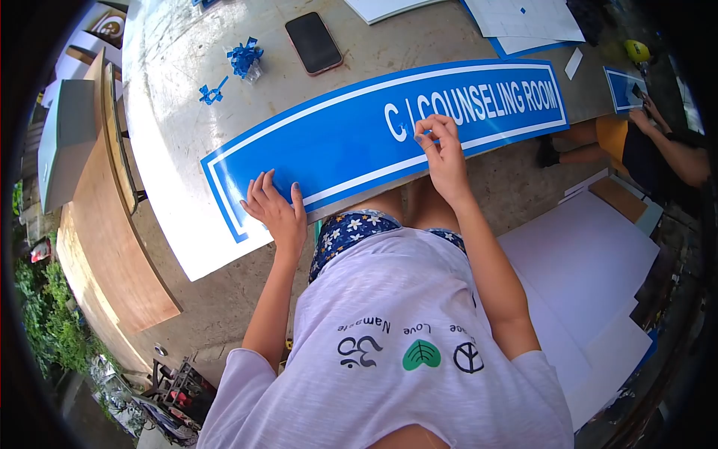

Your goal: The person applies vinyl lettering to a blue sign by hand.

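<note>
A long blue sign (329, 142) with a white border line lies across the table before me, its white lettering ending in "COUNSELING ROOM". My left hand (277, 209) rests near the sign's lower left edge, fingers spread. Over the lettering, near the first letters, my right hand (446, 161) is closed in a pinch; whatever its fingertips hold, if anything, is too small to make out. A tiny blue bit shows beside the "C". Behind the sign lie a crumpled clump of blue vinyl scraps (244, 58) and a smaller blue scrap (212, 91).
A dark-screened phone (313, 43) lies beyond the sign on the table (176, 150). White sheets (527, 19) are at the back right. Another person (662, 146) handles a small blue sign (624, 90) at the right. Large white boards (583, 262) lie below; a wooden panel (112, 232) is at left.
</note>
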Motion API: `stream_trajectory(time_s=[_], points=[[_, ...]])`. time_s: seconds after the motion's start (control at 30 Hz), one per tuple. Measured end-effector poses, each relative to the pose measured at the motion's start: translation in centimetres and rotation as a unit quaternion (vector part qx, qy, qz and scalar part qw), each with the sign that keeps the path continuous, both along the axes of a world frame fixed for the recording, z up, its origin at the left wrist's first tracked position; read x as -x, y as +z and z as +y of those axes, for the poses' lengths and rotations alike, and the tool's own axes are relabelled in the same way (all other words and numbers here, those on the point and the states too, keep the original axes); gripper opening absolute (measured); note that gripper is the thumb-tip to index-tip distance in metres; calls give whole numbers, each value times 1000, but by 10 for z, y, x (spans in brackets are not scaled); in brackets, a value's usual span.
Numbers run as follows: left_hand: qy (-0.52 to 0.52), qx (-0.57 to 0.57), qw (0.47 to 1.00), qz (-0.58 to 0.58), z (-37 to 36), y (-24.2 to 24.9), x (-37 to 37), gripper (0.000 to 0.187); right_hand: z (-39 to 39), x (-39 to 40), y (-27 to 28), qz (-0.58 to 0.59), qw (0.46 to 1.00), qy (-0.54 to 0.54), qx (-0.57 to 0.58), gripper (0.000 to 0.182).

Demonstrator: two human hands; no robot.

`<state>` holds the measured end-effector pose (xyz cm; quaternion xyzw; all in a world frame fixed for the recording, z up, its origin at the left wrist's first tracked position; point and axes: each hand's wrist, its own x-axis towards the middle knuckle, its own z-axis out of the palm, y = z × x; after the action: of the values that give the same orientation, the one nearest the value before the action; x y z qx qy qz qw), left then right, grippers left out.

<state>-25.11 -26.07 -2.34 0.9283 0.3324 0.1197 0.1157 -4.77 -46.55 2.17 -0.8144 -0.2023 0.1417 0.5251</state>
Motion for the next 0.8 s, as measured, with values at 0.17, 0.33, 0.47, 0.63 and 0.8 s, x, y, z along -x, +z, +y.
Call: stream_trajectory(time_s=[0.17,0.33,0.47,0.63,0.8], points=[[-161,73,981,-86,-51,22,-73,40,-6,30,-7,67,994,-88,-12,6],[-214,103,960,-150,-78,-2,-146,35,4,36,-3,60,990,-131,-13,8],[-208,97,960,-160,-80,-12,-166,25,11,39,-2,64,988,-139,-38,7],[-209,99,958,-168,-78,-18,-167,19,8,42,-3,74,987,-139,-37,6],[-199,196,940,-196,-77,-19,-166,19,3,42,-9,65,986,-150,-42,6]])
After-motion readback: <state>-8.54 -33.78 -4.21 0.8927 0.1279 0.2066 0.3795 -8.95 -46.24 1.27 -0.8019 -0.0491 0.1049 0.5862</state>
